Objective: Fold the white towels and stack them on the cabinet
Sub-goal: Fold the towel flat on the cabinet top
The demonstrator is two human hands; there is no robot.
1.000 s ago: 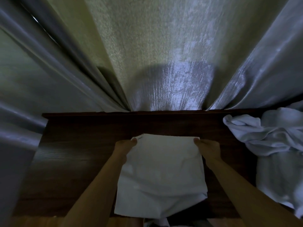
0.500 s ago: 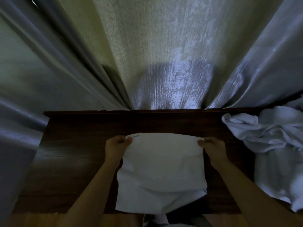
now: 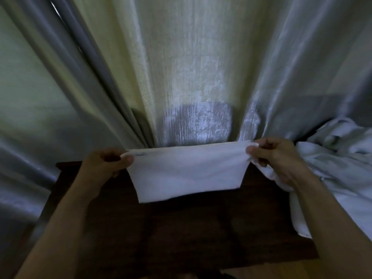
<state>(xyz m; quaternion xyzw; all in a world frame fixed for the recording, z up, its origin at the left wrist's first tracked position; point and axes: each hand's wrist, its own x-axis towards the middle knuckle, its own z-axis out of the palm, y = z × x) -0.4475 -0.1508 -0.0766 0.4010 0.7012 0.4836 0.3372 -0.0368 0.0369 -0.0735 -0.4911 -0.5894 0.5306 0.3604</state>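
Observation:
A folded white towel (image 3: pixel 188 172) hangs stretched between my hands above the dark wooden cabinet (image 3: pixel 181 234). My left hand (image 3: pixel 106 165) pinches its upper left corner. My right hand (image 3: pixel 275 158) pinches its upper right corner. The towel's lower edge hangs free just over the cabinet top, near the back. A heap of unfolded white towels (image 3: pixel 338 170) lies at the cabinet's right end, partly behind my right hand and forearm.
Pale shiny curtains (image 3: pixel 191 77) hang right behind the cabinet and down its left side. A strip of light floor (image 3: pixel 302 268) shows at the cabinet's front edge.
Both hands lifted the towel off the cabinet top and carried it up and toward the back. It lay flat before; now it hangs from its top corners.

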